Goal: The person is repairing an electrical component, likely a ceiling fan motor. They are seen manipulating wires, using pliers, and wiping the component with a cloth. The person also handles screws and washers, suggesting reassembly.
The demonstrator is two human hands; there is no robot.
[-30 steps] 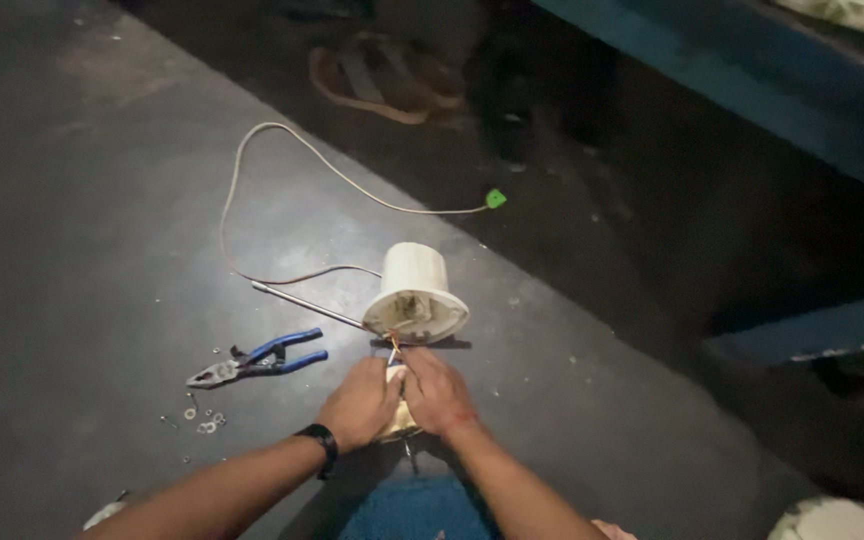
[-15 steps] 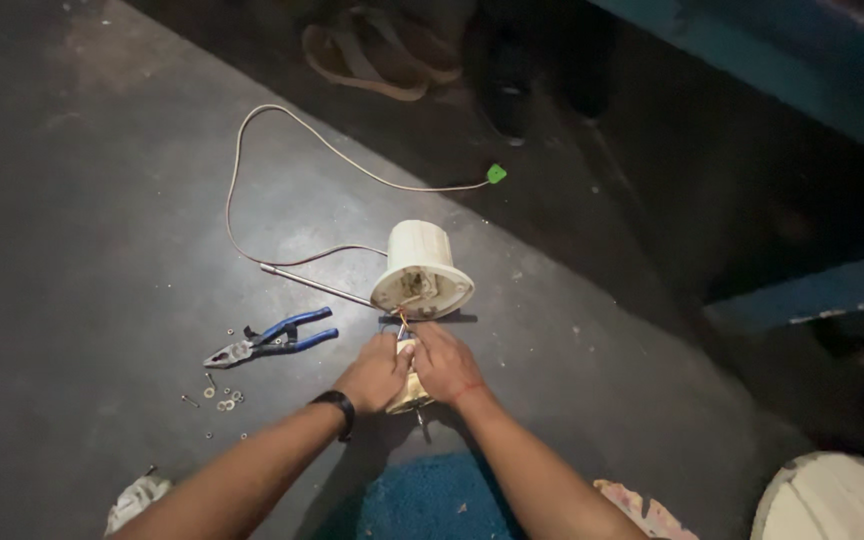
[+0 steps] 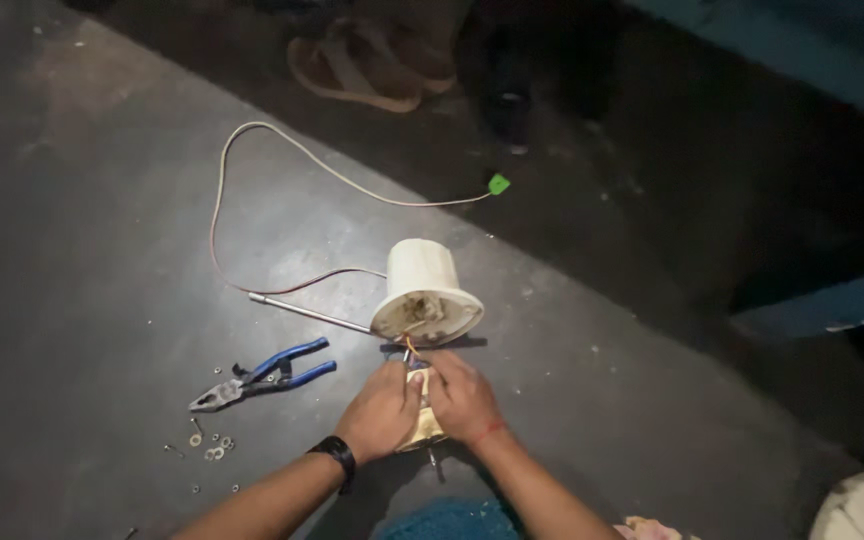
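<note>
Both hands worked a small cream part point(image 3: 422, 425) on the floor point(image 3: 82, 250) just below the cream cone housing point(image 3: 422, 290) — left hand point(image 3: 382, 410) and right hand point(image 3: 462, 400) pinched it; wire-joining step, likely needing fine fingertip control — pliers point(image 3: 262, 373) lay left

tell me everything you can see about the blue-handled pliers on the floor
The pliers lie flat on the dark grey floor, left of the person's left hand and clear of it. Two blue grips, slightly spread, point up and right toward the thin metal rod; the dull metal nose points down and left. Nothing holds or touches them. Small washers and screws are scattered just below the nose.
</note>
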